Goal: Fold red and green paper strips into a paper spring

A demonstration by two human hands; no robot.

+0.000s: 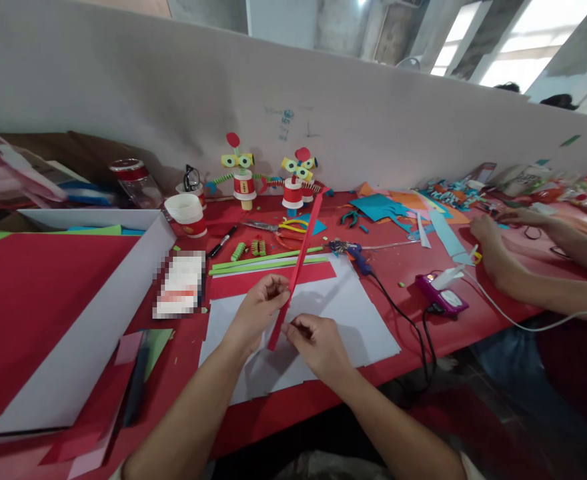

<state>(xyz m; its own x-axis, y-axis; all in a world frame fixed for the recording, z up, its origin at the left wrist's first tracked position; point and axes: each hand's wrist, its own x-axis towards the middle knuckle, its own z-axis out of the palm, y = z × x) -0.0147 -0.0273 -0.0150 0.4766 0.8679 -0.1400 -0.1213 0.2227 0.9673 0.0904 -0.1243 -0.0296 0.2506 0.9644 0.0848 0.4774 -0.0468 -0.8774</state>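
- At far left, a white-walled box (98, 333) holds large red sheets (48, 307); beside it lie a dark-handled tool (134, 380) and loose red and pink paper.
- White paper cups (186, 208) stand nested near the back of the worktop (253, 427).
- Short pleated green pieces (238, 251) lie ahead of the hands; their folding looks done.
- The left figure (244, 184), made from a paper cup, stands with eyes and pleated arms attached and appears complete.
- The left hand (252, 312) pinches the red strip between thumb and curled fingers.
- 2 long green strips (266, 258) lie flat, with no pleats visible.
- At least 1 more figure (293, 195) stands to the right, also seemingly assembled; overlap hides the exact count.
- The red strip (303, 251) slants up over a white sheet (356, 307), between the hands. It looks long, straight and unpleated, joined to nothing, so its shaping seems not yet done.
- The right hand (323, 341) is half curled, its fingertips at the strip's lower end; I cannot tell whether they grip it.
- A blue glue gun (360, 259) lies beyond the sheet.
- At right, a purple power strip (442, 298) sits near a co-worker's forearm (513, 277).
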